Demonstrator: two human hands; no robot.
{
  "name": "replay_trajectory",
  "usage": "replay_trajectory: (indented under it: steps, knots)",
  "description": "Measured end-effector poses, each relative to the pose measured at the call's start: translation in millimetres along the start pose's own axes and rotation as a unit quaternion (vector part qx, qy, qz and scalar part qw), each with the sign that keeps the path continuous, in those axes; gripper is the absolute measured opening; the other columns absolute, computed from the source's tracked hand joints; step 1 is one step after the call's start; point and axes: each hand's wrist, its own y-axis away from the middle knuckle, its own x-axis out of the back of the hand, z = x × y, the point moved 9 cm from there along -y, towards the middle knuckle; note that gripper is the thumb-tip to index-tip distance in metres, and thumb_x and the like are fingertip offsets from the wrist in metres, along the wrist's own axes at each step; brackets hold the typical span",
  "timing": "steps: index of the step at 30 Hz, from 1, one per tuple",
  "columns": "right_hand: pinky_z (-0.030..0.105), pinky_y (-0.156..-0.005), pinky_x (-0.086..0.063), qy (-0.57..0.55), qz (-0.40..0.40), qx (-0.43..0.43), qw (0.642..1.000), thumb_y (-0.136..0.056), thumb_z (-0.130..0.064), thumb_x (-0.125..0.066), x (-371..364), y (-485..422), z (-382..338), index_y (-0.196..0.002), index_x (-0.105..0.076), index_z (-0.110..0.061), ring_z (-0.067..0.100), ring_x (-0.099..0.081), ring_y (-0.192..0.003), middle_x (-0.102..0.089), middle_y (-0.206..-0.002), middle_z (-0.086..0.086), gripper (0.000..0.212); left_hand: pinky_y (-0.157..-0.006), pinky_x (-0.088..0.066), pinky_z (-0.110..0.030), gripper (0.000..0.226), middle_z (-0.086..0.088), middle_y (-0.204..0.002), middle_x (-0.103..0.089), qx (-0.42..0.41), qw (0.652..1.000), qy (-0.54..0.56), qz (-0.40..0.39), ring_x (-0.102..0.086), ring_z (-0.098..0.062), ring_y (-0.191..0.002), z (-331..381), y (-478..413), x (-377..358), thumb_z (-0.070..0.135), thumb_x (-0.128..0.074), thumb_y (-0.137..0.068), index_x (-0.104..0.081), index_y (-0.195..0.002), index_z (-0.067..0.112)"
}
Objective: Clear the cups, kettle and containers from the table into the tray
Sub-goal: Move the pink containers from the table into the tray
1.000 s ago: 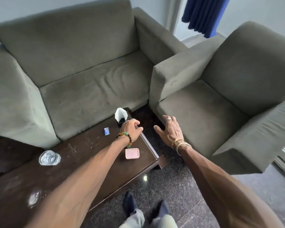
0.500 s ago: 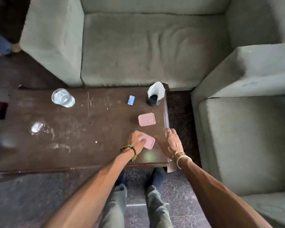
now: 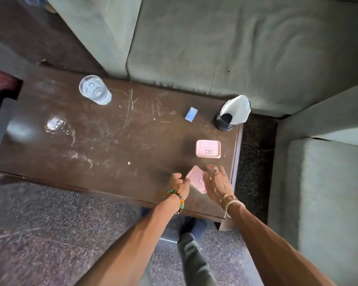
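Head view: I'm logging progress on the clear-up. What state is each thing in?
Glass cup, upright on the table.
Far pink container, flat, untouched.
Near pink container, tilted between both hands.
Left hand, at its left edge, grip unclear.
Right hand, fingers spread over its right edge.
Black holder, upright, white paper inside.

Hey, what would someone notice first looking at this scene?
The left hand and right hand flank a small pink container near the right front edge of the table. A second pink container lies just beyond, and a clear glass stands at the far left.
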Motion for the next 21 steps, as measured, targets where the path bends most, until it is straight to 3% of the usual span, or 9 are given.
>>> replay_trajectory:
  steps: [3, 5, 7, 8, 10, 14, 18, 21]
  knots:
    - [0.036, -0.102, -0.042, -0.028, -0.012, -0.027, 0.999, -0.101, -0.026, -0.037, -15, -11, 8, -0.136, -0.048, -0.014, 0.029, -0.052, -0.116, -0.049, -0.13, 0.011, 0.039, -0.099, -0.05, -0.042, 0.036, -0.02, -0.129, -0.06, 0.018, 0.999, 0.036, -0.009, -0.061, -0.035, -0.113, -12, -16, -11, 0.012, -0.058, -0.092, -0.055, -0.126, 0.002]
    - [0.038, -0.1, -0.045, -0.032, -0.014, -0.029, 0.999, -0.1, -0.024, -0.036, -21, -14, 8, -0.129, -0.055, -0.014, 0.029, -0.055, -0.109, -0.053, -0.123, 0.013, 0.036, -0.079, -0.056, -0.044, 0.029, -0.028, -0.121, -0.063, 0.044, 0.993, 0.102, -0.029, -0.065, -0.037, -0.097, -15, -17, -19, 0.002, -0.055, -0.093, -0.057, -0.122, 0.001]
    - [0.041, -0.095, -0.048, -0.034, -0.009, -0.022, 0.999, -0.099, -0.022, -0.036, -23, -11, 5, -0.12, -0.06, -0.014, 0.029, -0.057, -0.101, -0.056, -0.115, 0.013, 0.033, -0.055, -0.048, -0.032, 0.027, -0.03, -0.117, -0.063, 0.065, 0.985, 0.16, -0.029, -0.059, -0.03, -0.075, -13, -12, -19, -0.004, -0.051, -0.093, -0.057, -0.119, 0.002]
    - [0.041, -0.094, -0.049, -0.035, -0.007, -0.021, 0.999, -0.099, -0.023, -0.036, -21, -8, 1, -0.118, -0.061, -0.014, 0.029, -0.057, -0.099, -0.056, -0.112, 0.012, 0.032, -0.052, -0.043, -0.029, 0.027, -0.03, -0.115, -0.063, 0.072, 0.98, 0.182, -0.026, -0.055, -0.026, -0.068, -10, -8, -17, -0.006, -0.049, -0.093, -0.057, -0.118, 0.002]
    - [0.041, -0.092, -0.051, -0.037, 0.001, -0.013, 0.999, -0.1, -0.024, -0.036, -15, 2, -9, -0.117, -0.06, -0.015, 0.028, -0.059, -0.096, -0.055, -0.107, 0.009, 0.031, -0.052, -0.04, -0.028, 0.028, -0.027, -0.11, -0.058, 0.077, 0.972, 0.222, -0.029, -0.051, -0.022, -0.066, -1, 4, -13, -0.01, -0.042, -0.095, -0.052, -0.118, 0.005]
    - [0.037, -0.085, -0.054, -0.028, 0.011, 0.018, 0.999, -0.102, -0.028, -0.034, 13, 26, -45, -0.112, -0.058, -0.016, 0.022, -0.058, -0.089, -0.054, -0.105, 0.007, 0.029, -0.065, -0.046, -0.034, 0.027, -0.018, -0.112, -0.048, 0.08, 0.96, 0.267, -0.033, -0.052, -0.028, -0.096, 34, 42, 11, -0.01, -0.029, -0.099, -0.041, -0.104, 0.015]
    - [0.041, -0.087, -0.053, -0.025, 0.029, 0.072, 0.997, -0.101, -0.027, -0.037, 64, 53, -108, -0.114, -0.061, -0.012, 0.027, -0.061, -0.094, -0.061, -0.11, 0.012, 0.032, -0.091, -0.048, -0.049, 0.031, -0.02, -0.116, -0.052, 0.038, 0.949, 0.311, -0.038, -0.052, -0.029, -0.102, 87, 93, 62, -0.007, -0.028, -0.1, -0.043, -0.115, 0.016]
    - [0.03, -0.078, -0.049, 0.009, 0.051, 0.127, 0.991, -0.1, -0.026, -0.038, 103, 75, -166, -0.114, -0.066, -0.016, 0.028, -0.063, -0.096, -0.067, -0.109, 0.012, 0.033, -0.083, -0.05, -0.051, 0.032, -0.025, -0.118, -0.057, 0.005, 0.941, 0.339, -0.017, -0.058, -0.034, -0.097, 121, 135, 110, -0.01, -0.031, -0.097, -0.05, -0.113, 0.01]
